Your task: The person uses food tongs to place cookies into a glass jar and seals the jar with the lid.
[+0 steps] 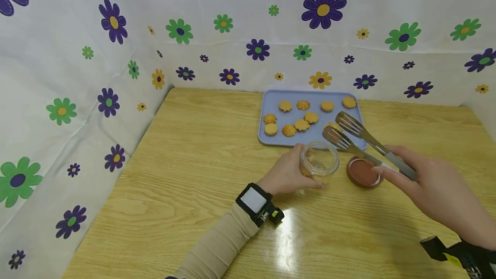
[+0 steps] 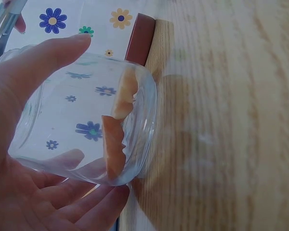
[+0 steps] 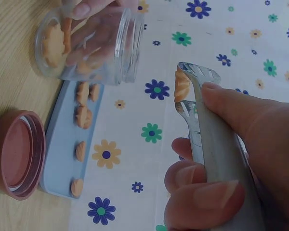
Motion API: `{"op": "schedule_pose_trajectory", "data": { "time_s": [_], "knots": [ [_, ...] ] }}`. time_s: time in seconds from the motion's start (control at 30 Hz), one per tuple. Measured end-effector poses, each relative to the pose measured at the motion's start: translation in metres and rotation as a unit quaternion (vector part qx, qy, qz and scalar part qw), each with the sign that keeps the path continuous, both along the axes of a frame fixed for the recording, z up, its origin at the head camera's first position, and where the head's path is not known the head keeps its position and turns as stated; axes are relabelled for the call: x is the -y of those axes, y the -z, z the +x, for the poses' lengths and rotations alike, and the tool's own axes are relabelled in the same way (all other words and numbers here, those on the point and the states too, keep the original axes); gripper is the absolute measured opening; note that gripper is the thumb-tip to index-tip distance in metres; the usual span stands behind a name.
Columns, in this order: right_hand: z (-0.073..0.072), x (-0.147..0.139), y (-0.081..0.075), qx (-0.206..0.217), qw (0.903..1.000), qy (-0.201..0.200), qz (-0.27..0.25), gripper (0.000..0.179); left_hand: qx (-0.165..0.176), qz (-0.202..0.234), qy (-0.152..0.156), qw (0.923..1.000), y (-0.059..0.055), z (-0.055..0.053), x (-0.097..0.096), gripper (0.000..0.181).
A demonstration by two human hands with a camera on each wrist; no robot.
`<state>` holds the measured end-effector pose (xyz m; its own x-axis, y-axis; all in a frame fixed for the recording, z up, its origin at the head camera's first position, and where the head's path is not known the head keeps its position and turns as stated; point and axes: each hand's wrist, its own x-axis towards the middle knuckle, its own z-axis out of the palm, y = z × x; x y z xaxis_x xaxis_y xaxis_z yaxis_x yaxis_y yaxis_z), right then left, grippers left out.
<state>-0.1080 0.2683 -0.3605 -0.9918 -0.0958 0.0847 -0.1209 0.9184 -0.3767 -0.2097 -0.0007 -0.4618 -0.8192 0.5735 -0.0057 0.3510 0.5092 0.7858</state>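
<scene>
Gripping a clear glass jar (image 1: pixel 318 161) just in front of the pale blue rectangular tray (image 1: pixel 267 137), the person's left hand (image 1: pixel 284 175) curls its thumb and fingers round the jar's body and tilts it so the mouth faces the tray. The right hand (image 1: pixel 430 182) holds a pair of slotted metal tongs (image 1: pixel 358 137) by the handles, fingers and thumb wrapped round them, with the tong heads reaching over the tray's near right corner, just beyond the jar's mouth. A brown round screw lid (image 1: pixel 363 172) lies upturned on the wooden table (image 1: pixel 186 175) between the jar and the right hand, just in front of the tray. Golden flower-shaped biscuits (image 1: pixel 295 117) lie spread over the tray. From the head view the tong heads look apart, and whether they carry anything cannot be told; the right wrist view shows one biscuit (image 3: pixel 181 85) pinched between the tong tips, held apart from the jar's mouth (image 3: pixel 127 45), and biscuits already lying inside the jar (image 3: pixel 86 43). The left wrist view shows what neither other view does: two biscuits (image 2: pixel 116 127) resting against the jar's base, seen through the glass, with the lid's edge (image 2: pixel 139 38) just beyond the jar.
</scene>
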Motion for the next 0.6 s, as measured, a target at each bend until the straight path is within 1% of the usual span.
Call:
{"op": "schedule_pose_trajectory", "data": {
  "time_s": [0.1, 0.17, 0.3, 0.53, 0.6],
  "knots": [
    [0.0035, 0.0023, -0.0003, 0.009, 0.9999, -0.004, 0.01, 0.063, 0.002, -0.003, -0.002, 1.0, 0.0007, -0.0001, 0.0, 0.093],
    [0.0042, 0.0036, -0.0004, 0.021, 0.9997, -0.005, 0.015, 0.064, 0.004, -0.004, -0.002, 1.0, 0.001, -0.0003, -0.0001, 0.093],
    [0.0055, 0.0061, 0.0015, 0.031, 0.9992, -0.014, 0.021, 0.064, 0.011, -0.002, -0.003, 0.9999, 0.0008, -0.0004, -0.0002, 0.095],
    [0.0074, 0.0082, 0.0066, 0.053, 0.9983, -0.022, 0.009, 0.064, 0.021, -0.001, -0.008, 0.9997, -0.0001, -0.0004, -0.0006, 0.094],
    [0.0078, 0.0082, 0.0076, 0.052, 0.9984, -0.022, 0.01, 0.063, 0.021, -0.002, -0.008, 0.9997, 0.0001, -0.0006, -0.0007, 0.093]
  ]
}}
